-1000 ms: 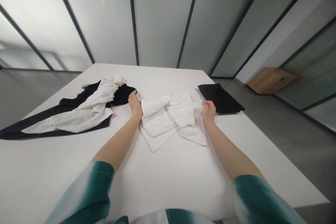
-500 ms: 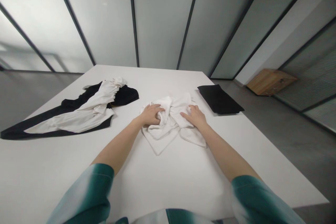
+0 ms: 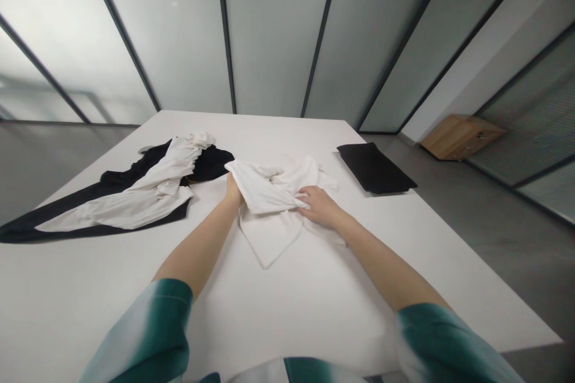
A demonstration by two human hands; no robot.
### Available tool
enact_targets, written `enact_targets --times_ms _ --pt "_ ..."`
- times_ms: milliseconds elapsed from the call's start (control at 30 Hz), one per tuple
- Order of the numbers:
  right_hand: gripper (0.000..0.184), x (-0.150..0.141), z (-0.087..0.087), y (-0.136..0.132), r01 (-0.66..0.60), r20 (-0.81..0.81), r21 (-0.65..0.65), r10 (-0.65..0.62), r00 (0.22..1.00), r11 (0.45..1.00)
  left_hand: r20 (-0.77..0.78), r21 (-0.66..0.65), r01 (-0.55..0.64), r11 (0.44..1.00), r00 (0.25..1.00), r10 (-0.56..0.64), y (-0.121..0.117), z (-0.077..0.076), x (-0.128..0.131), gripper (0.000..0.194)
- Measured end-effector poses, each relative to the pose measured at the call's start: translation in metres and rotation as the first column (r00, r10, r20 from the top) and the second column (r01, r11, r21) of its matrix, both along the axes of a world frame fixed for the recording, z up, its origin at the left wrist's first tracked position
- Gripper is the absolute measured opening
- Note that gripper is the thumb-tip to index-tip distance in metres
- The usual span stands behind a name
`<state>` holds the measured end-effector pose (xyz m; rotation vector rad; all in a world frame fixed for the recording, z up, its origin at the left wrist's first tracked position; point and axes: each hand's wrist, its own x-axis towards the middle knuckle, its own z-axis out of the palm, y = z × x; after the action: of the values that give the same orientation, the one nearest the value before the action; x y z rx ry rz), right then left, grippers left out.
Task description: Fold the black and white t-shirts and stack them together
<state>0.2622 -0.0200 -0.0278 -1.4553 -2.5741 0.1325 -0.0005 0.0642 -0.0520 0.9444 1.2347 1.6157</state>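
A crumpled white garment (image 3: 274, 194) lies at the middle of the white table, one corner pointing toward me. My left hand (image 3: 232, 187) is under its raised left part; the cloth drapes over the fingers and hides them. On the right side of the garment, my right hand (image 3: 318, 204) has its fingers closed on a bunched fold. The cloth between my hands is lifted a little, and its lower layer stays flat on the table.
To the left, a white long garment (image 3: 135, 197) with a gathered end lies over black clothing (image 3: 58, 209). A folded black cloth (image 3: 376, 167) rests near the table's right edge. A wooden cabinet (image 3: 460, 136) stands on the floor beyond, beside frosted glass panels (image 3: 269, 30).
My left hand has slipped under the white garment and raised its left part outward. My right hand has moved slightly left and closed on a fold. The other clothes stay in place.
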Motion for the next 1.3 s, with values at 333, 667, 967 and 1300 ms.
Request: enact_targets --times_ms 333,667,967,1300 --pt "0.021 0.059 0.075 0.066 0.329 -0.416 -0.383 -0.479 0.773 0.863 -0.599 -0.183 0.307 0.934 0.718 -0.354 0.020 0.070 -0.028 0.028" --pt "0.025 0.050 0.148 0.144 0.502 -0.910 0.037 -0.178 0.373 0.864 -0.751 0.300 -0.021 0.954 0.611 0.250 0.074 0.165 -0.053 0.035" --pt "0.059 0.014 0.001 0.048 0.286 0.051 -0.036 -0.284 0.957 0.958 -0.972 -0.233 0.359 0.904 -0.069 -0.223 -0.015 0.028 -0.015 0.062" --pt "0.045 0.017 0.020 0.027 0.197 0.151 -0.085 -0.183 0.971 0.977 -0.919 -0.076 0.479 0.874 0.307 -0.248 -0.014 0.037 -0.052 0.037"
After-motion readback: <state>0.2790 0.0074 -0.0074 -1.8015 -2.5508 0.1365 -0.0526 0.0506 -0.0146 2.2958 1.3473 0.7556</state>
